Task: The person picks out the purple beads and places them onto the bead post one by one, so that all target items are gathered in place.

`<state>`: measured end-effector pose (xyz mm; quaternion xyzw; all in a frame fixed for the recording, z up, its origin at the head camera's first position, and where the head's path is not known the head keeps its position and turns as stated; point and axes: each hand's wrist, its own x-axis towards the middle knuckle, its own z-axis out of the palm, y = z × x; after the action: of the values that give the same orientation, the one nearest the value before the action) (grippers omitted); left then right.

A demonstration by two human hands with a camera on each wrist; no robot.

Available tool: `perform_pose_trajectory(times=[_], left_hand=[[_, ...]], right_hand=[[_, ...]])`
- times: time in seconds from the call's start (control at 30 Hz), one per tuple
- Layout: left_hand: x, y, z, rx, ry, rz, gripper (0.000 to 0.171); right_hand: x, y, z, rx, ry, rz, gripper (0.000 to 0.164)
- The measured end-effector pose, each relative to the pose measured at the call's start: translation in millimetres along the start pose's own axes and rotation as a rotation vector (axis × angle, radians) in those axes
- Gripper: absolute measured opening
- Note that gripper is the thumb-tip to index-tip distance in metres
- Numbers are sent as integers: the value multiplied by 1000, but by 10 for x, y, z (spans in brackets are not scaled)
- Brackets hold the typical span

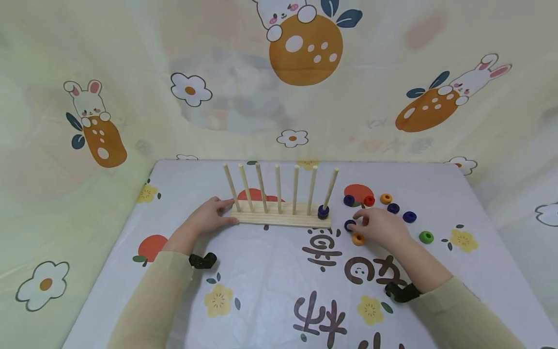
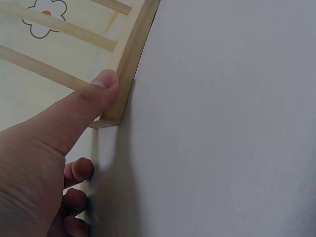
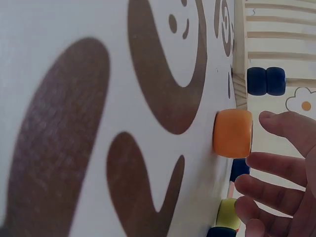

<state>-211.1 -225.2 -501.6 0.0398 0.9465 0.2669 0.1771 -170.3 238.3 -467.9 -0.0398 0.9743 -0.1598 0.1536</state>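
Note:
A wooden rack (image 1: 279,220) with a row of upright pegs stands on the table. My left hand (image 1: 211,216) holds its left end, the thumb (image 2: 106,84) pressing on the base in the left wrist view. Two dark blue beads (image 3: 266,81) are stacked on the rightmost peg. My right hand (image 1: 383,227) is over the loose beads, its fingertips at a dark blue bead (image 1: 350,225). An orange bead (image 1: 358,239) lies just in front of that one. In the right wrist view the thumb and fingers of this hand are spread apart, with no bead gripped.
Loose beads lie right of the rack: a dark blue bead (image 1: 348,200), a red bead (image 1: 369,200), an orange bead (image 1: 385,198), two more dark blue beads (image 1: 409,216) and a green bead (image 1: 426,237). A patterned cloth (image 1: 261,291) covers the table.

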Motion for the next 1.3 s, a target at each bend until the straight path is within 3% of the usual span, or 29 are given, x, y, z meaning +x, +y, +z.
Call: perform_pose_trajectory(times=[0.73,1.3], left_hand=[[-11,13,-3,-4,1,-8,82],[-33,29,-2,-2,5,-9,82]], right_hand=[[65,17,42,8,-52,4,51],[32,17,-7,4,-24,9,50]])
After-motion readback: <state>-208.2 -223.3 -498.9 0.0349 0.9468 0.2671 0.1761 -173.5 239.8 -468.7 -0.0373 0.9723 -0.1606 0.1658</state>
